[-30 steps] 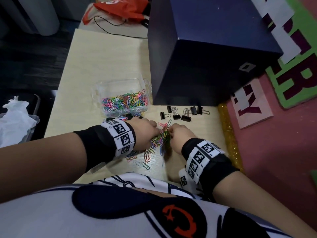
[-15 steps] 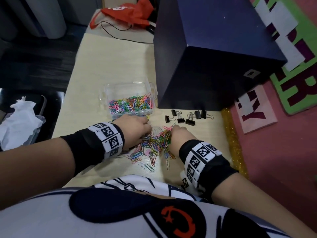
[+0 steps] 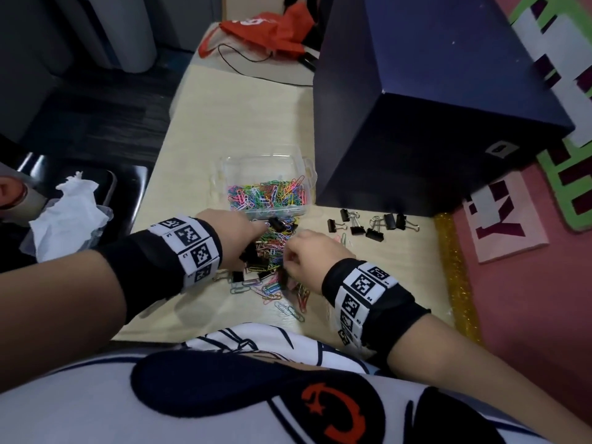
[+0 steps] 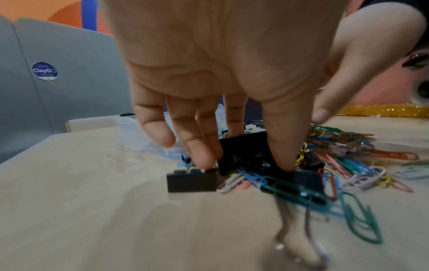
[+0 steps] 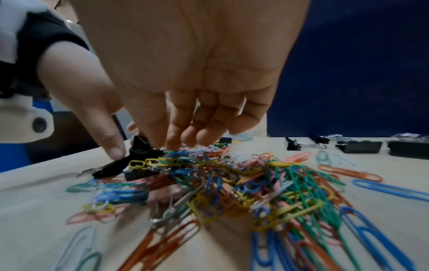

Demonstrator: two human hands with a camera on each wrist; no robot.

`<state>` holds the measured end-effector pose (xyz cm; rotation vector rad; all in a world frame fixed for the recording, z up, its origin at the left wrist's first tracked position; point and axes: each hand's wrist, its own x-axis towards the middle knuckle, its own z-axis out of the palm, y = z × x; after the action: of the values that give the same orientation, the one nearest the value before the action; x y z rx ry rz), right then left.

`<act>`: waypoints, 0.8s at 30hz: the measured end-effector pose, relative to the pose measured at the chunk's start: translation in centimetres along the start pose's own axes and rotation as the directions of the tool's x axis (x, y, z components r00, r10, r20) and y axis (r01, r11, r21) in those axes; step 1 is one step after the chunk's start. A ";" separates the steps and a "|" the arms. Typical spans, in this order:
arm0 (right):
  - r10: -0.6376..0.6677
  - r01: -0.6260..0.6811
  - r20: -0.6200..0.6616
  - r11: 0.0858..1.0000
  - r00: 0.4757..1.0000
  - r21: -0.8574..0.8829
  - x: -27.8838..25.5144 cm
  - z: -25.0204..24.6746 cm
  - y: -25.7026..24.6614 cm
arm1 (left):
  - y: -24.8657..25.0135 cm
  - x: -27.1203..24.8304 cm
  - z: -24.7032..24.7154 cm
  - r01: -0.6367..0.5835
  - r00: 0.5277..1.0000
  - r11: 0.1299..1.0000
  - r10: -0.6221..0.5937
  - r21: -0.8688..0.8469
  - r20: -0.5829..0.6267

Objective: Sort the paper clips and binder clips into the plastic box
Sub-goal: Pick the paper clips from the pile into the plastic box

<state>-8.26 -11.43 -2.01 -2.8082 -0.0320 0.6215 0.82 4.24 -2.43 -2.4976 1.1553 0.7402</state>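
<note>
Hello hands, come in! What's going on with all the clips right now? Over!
Left hand fingertips down on black binder clips in the mixed pile. Right hand picking at coloured paper clips. Plastic box part full. Nothing blocking.

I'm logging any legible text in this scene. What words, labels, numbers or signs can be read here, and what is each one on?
"ClayGO": round blue sticker on the grey panel; its smaller print is blurred.
Large cut-out letters on the pink wall card and green wall card: cropped, no whole word readable.
Tiny characters on the wristband tags: too small.
Red mark on the shirt: a symbol, not text.
</note>
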 end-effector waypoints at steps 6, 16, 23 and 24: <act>-0.011 0.041 0.151 0.979 0.989 -0.198 -0.1 1.4 -0.4 | 0.2 -0.3 0.5 -0.001 0.993 1.000 -0.002 -0.030 -0.114; 0.130 -0.118 -0.048 0.973 0.990 0.199 -0.9 1.2 1.8 | 0.8 0.1 0.3 -0.052 0.967 0.996 0.068 0.068 -0.246; 0.427 -0.300 -0.271 0.864 0.863 0.405 -1.2 0.2 6.0 | 1.5 0.8 -1.5 -0.117 0.980 0.980 0.140 0.162 -0.142; 0.485 -0.330 -0.306 0.835 0.819 0.439 -1.3 0.2 6.7 | 1.6 0.8 -1.9 -0.114 0.985 0.980 0.133 0.165 -0.108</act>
<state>-9.80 -17.99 -3.41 -2.5119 0.7261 0.0829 0.61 1.87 -1.35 -2.3815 1.3647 0.5135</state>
